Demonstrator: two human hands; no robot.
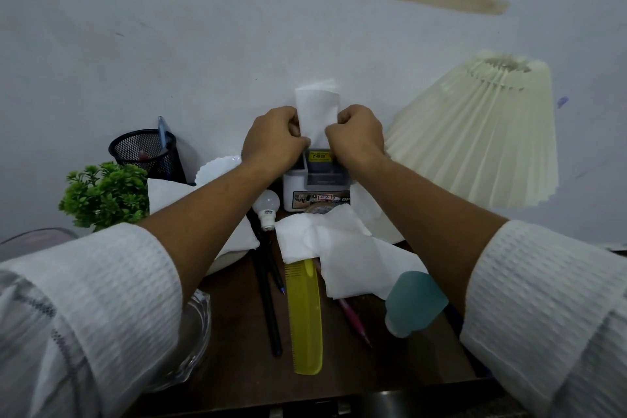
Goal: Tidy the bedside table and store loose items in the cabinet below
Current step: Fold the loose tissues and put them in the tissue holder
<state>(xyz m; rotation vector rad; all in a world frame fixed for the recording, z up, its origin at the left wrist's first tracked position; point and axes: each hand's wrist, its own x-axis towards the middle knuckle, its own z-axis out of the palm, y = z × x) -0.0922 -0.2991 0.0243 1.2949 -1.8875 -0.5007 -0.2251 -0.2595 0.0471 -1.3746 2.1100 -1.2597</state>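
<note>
My left hand and my right hand both pinch a folded white tissue, held upright above a white-and-grey organiser box at the back of the dark wooden bedside table. More loose white tissues lie crumpled in the middle of the table. In front of them lie a yellow comb, a black pen, a pink pen and a white light bulb. The cabinet below is out of sight.
A pleated cream lamp shade fills the right. A black mesh pen cup, a green plant and a white plate stand at the left. A glass ashtray and a teal bottle sit near the front.
</note>
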